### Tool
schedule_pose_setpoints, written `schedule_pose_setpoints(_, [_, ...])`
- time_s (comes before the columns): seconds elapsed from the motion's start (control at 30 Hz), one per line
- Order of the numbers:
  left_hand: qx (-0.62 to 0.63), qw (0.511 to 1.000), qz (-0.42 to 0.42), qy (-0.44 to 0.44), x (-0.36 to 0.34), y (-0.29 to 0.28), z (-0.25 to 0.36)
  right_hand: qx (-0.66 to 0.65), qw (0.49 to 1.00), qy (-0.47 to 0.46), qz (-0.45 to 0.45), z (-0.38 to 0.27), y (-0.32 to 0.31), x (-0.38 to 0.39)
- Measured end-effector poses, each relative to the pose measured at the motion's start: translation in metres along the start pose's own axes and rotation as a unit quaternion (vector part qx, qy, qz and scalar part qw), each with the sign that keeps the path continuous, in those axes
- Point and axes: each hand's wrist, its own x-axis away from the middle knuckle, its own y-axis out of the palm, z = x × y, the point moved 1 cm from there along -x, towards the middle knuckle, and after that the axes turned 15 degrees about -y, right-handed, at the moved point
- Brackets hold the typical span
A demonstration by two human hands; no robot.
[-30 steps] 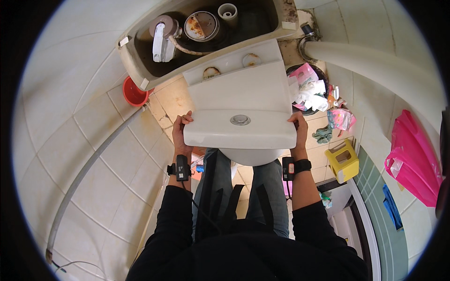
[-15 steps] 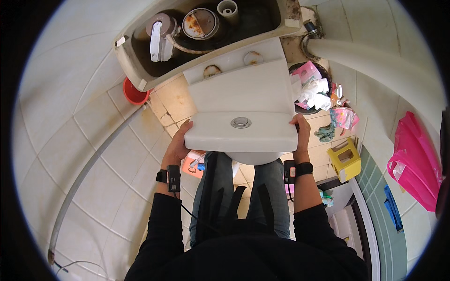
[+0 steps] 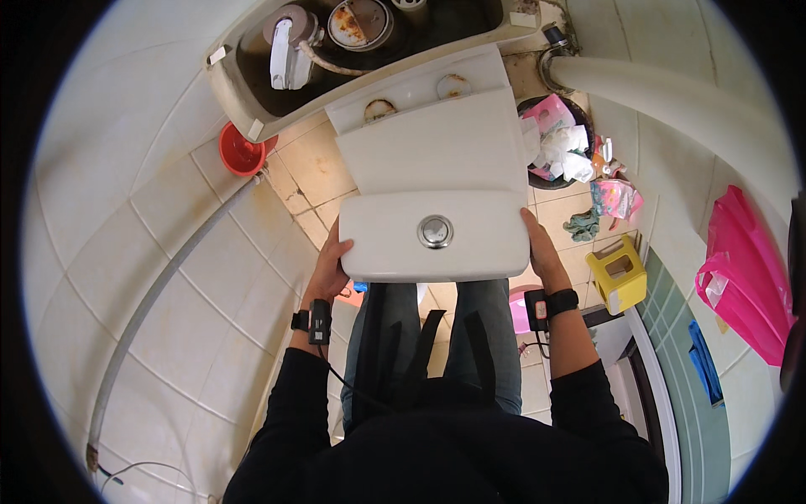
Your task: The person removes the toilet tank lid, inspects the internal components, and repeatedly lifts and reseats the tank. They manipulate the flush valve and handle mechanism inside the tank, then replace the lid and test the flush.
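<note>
A white toilet tank lid [image 3: 382, 239] is held level over my thighs, with its broad top face toward me and a round chrome flush button [image 3: 435, 231] in its middle. My left hand [image 3: 332, 262] is closed on the lid's left end, thumb near the top edge. At the opposite end, my right hand [image 3: 544, 249] grips the lid's side; its fingers are partly hidden beneath. Beyond the lid lies the closed white toilet seat cover [image 3: 437, 151]. Farther back stands the uncovered toilet tank [image 3: 231, 97], showing its flush valve [image 3: 290, 55] and a rust-stained round float [image 3: 357, 23].
A red bucket [image 3: 239, 153] stands by the left wall. On the right are a full black waste bin [image 3: 558, 178], a yellow stool [image 3: 620, 290], a white pipe [image 3: 655, 84] and a hanging pink plastic bag [image 3: 743, 277]. A grey pipe [image 3: 159, 298] runs along the left wall.
The lid has tilted so that its top face and button show more fully and its front edge looks thinner. Both hands still hold its ends. The tank sits slightly higher in view.
</note>
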Motion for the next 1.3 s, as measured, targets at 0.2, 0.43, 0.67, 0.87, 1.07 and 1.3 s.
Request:
schedule_pose_setpoints(0.2, [-0.031,0.999,0.002,0.039,0.021,0.004,-0.016,0.13,0.981,-0.138,-0.032,-0.041,-0.016,0.008])
schedule_pose_setpoints(0.43, [-0.014,0.999,-0.004,0.051,0.02,0.015,-0.007,0.118,0.982,-0.148,-0.014,-0.073,-0.007,0.009])
schedule_pose_setpoints(0.67, [-0.017,0.999,0.005,0.03,0.034,0.02,-0.003,0.084,0.994,-0.054,-0.032,-0.056,-0.007,0.007])
schedule_pose_setpoints(0.87, [-0.013,0.998,0.023,-0.05,0.032,0.019,-0.002,0.051,0.993,0.073,-0.077,-0.036,-0.018,-0.005])
schedule_pose_setpoints(1.07, [0.048,0.988,0.018,-0.142,0.011,0.011,-0.002,0.096,0.989,0.083,-0.077,-0.023,-0.02,-0.011])
schedule_pose_setpoints(1.3, [0.086,0.975,0.017,-0.206,-0.017,-0.007,0.0,0.109,0.973,0.173,-0.107,-0.027,-0.031,-0.03])
